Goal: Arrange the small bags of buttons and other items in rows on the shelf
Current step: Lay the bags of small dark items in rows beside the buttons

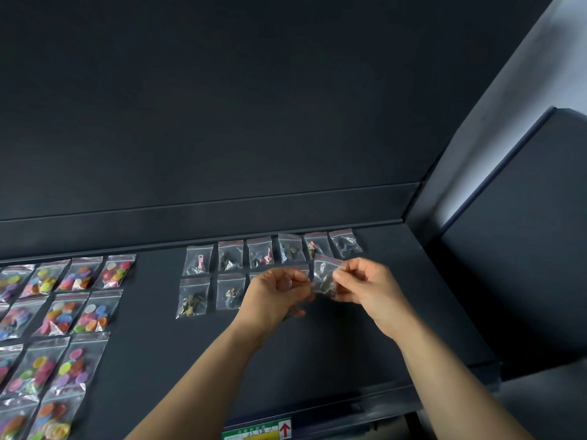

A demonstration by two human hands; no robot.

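Left hand (276,292) and right hand (365,289) are both pinching a bag (324,276), hovering over the near row's (193,296) right end.

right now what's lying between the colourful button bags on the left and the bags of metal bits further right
Nothing: in the head view a bare strip of dark shelf separates the button bags from the bags of metal bits.

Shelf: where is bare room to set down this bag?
Bare: the shelf in front of the second row, the strip between that row and the button bags, and right of the right hand. Crowded: back row and button bags.
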